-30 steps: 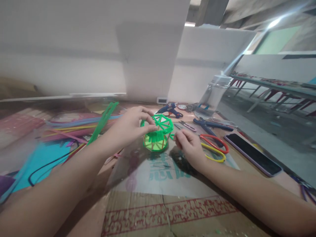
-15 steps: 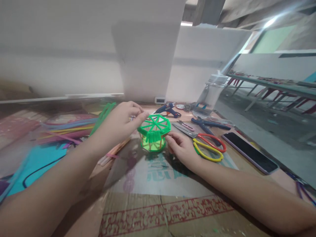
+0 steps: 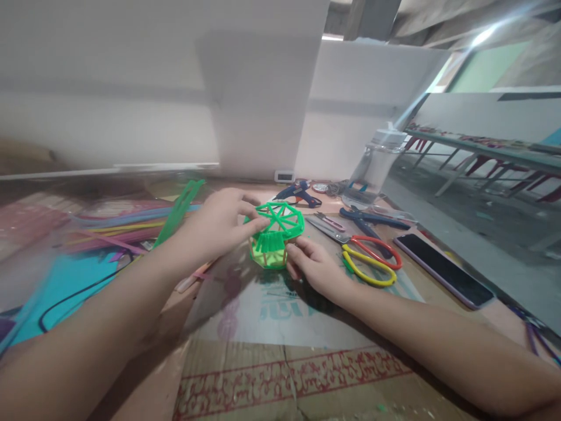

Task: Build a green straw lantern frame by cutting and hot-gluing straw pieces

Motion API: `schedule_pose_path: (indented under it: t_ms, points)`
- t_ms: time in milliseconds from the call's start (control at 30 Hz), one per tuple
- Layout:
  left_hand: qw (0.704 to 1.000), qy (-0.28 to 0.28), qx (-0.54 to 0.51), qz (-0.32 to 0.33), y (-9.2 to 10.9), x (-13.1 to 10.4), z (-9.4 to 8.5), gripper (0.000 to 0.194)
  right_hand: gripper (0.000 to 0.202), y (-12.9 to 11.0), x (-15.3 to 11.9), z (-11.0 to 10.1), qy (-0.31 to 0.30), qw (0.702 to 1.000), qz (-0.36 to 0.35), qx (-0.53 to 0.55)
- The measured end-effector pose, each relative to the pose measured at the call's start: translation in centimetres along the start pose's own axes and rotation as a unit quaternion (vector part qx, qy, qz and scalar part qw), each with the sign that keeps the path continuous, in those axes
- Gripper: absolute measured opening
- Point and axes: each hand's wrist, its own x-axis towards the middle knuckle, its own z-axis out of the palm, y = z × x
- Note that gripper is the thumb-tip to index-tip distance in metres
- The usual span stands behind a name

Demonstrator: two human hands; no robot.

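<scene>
A small eight-sided model [image 3: 269,241] of green fuzzy strips stands on the work sheet. Spokes cross its upper ring, thin brown posts link it to a yellow-green base, and a short green fringe hangs at the front. My left hand [image 3: 232,221] grips the upper ring from the left, thumb over the rim and some fingertips hidden behind it. Low on the right side, my right hand [image 3: 313,263] is closed with thumb and fingertips against a post and the fringe's edge. Right of this hand lie scissors [image 3: 370,275] with red and yellow handles.
Behind the model are a glue gun [image 3: 298,192] and a small digital clock [image 3: 284,176]. Pliers [image 3: 372,219], a clear water bottle [image 3: 377,166] and a phone [image 3: 445,270] stand or lie at right. Coloured strips [image 3: 127,231] and a blue sheet [image 3: 83,286] occupy the left.
My left hand has come down slightly, its thumb now over the ring. My right hand has shifted left and lower along the model's side. The model has turned or tilted a little.
</scene>
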Motion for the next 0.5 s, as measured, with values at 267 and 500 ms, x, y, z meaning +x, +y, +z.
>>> schedule_pose_path:
  t_ms: [267,500]
  points:
    - [1.000,-0.024,-0.008,-0.008,0.3,0.0,0.5,0.031,0.036,-0.5,-0.4,-0.3,0.029,0.994,-0.032,-0.104]
    - [0.995,0.047,-0.077,-0.040,0.6,-0.3,-1.2,0.040,0.032,-0.9,-0.8,-1.8,0.158,0.981,-0.075,-0.086]
